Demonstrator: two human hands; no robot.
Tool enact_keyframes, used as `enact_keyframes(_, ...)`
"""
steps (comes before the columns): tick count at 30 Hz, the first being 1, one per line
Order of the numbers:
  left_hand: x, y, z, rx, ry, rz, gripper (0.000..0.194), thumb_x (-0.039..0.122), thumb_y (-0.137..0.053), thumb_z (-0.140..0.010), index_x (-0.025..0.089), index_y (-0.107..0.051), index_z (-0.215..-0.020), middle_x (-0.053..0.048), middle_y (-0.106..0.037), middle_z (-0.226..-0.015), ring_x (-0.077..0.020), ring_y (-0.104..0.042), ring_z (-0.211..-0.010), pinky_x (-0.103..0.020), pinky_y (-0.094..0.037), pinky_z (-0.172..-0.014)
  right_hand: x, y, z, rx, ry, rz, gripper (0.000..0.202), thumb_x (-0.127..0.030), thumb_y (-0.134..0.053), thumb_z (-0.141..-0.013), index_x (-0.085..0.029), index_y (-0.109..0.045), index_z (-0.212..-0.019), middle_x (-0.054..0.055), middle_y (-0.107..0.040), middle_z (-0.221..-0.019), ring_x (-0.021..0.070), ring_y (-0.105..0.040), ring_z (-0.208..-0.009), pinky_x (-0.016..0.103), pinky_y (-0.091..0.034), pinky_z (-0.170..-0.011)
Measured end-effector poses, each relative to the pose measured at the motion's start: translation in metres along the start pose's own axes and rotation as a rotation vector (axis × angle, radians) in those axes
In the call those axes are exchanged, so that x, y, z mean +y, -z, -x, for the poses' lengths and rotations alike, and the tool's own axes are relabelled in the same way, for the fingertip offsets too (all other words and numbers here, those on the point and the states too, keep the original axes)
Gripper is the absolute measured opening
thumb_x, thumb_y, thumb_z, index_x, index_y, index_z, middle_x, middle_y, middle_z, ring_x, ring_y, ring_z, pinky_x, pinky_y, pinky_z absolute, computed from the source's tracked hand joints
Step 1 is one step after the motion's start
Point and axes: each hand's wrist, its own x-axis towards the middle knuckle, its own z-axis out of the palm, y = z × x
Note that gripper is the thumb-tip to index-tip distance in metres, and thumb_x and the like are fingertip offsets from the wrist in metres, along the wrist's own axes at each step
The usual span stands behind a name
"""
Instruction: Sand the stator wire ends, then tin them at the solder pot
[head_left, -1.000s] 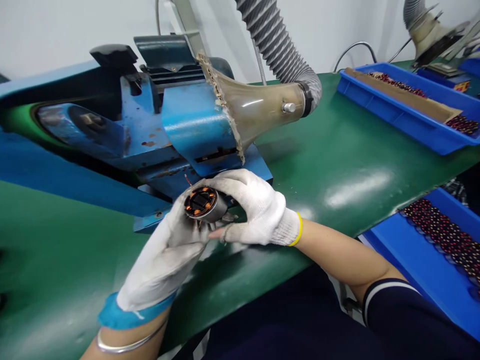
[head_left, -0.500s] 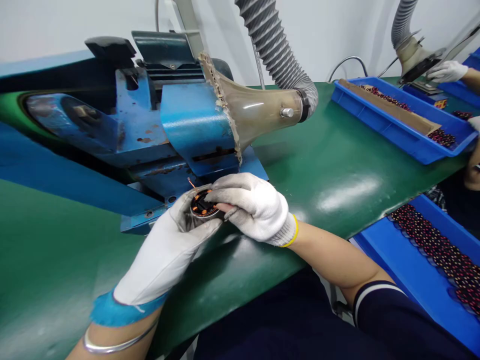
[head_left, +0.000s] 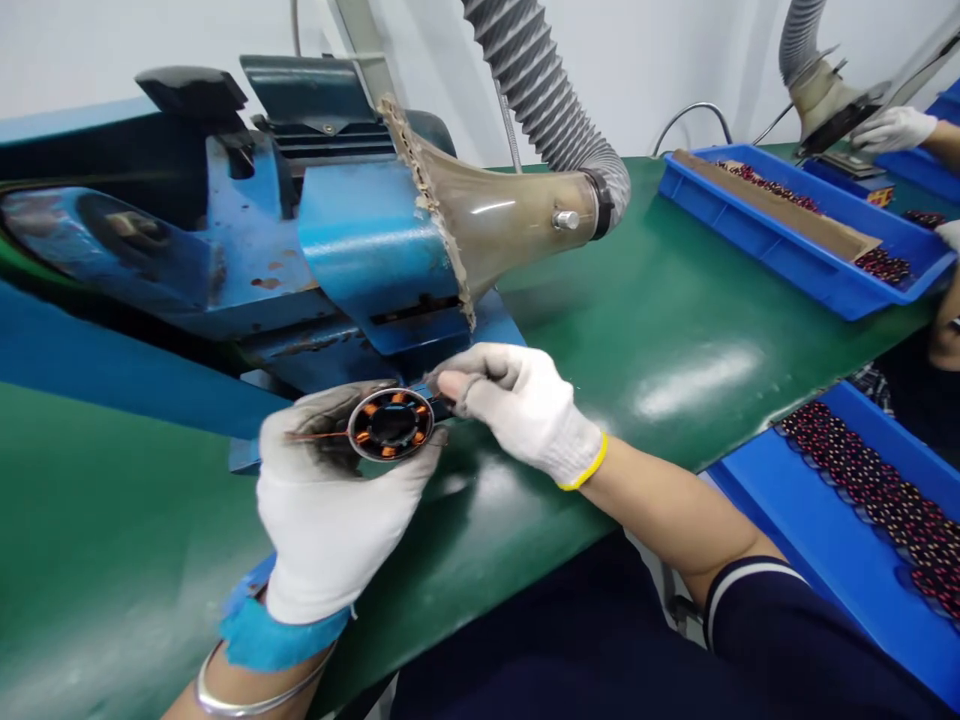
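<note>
My left hand (head_left: 330, 480), in a white glove with greyed fingers, is closed around the rim of a motor stator (head_left: 356, 410). This is a round metal ring with black insulation and several copper coils, its open centre turned up toward me. A thin copper wire (head_left: 315, 436) sticks out from its left side, across my left fingers. At the stator's right edge is my gloved right hand (head_left: 517, 410), thumb and fingers pinched together; one bare fingertip shows through the glove. What lies in that pinch is too small to make out. Both hands are just in front of the blue belt machine.
The blue belt grinder (head_left: 375, 230) stands close behind my hands, with a clear suction hood (head_left: 510, 215) and grey hose (head_left: 547, 90). Blue trays (head_left: 795, 250) of wound parts sit at the right. A co-worker's gloved hand (head_left: 896, 130) is at another hood.
The stator has moved slightly left and turned so its ring faces up more fully. Its copper wire now points left. My right hand has drawn back from its face to its right edge.
</note>
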Motion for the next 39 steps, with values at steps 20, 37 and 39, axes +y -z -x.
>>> enact_keyframes(20, -0.013, -0.027, 0.001, -0.001, -0.041, 0.131, 0.065, 0.042, -0.091, -0.066, 0.026, -0.056, -0.118, -0.006, -0.069, -0.113, -0.0241, -0.073, -0.101, -0.044, -0.065, -0.094, 0.001, -0.009, 0.007, -0.001, -0.043, 0.191, 0.069, -0.038, -0.110, -0.066, -0.019, -0.080, -0.125, 0.013, -0.081, -0.130, 0.0302, -0.080, -0.115, 0.043, -0.069, -0.106)
enact_keyframes(37, 0.024, -0.037, -0.033, -0.003, 0.081, -0.172, 0.061, 0.059, -0.069, -0.065, 0.018, -0.070, -0.110, -0.019, -0.083, -0.112, -0.0389, -0.080, -0.103, -0.070, -0.062, -0.107, 0.010, -0.004, -0.020, -0.072, 0.129, 0.076, 0.038, -0.032, -0.086, -0.094, -0.019, -0.080, -0.129, 0.009, -0.084, -0.141, 0.0276, -0.076, -0.140, 0.029, -0.062, -0.118)
enact_keyframes(39, 0.023, -0.038, -0.035, 0.007, 0.073, -0.186, 0.057, 0.058, -0.069, -0.064, 0.021, -0.067, -0.106, -0.019, -0.082, -0.111, -0.0380, -0.078, -0.101, -0.071, -0.059, -0.111, 0.014, -0.006, -0.022, -0.045, 0.130, 0.067, 0.036, -0.030, -0.083, -0.094, -0.020, -0.082, -0.129, 0.007, -0.084, -0.139, 0.0263, -0.077, -0.139, 0.026, -0.062, -0.116)
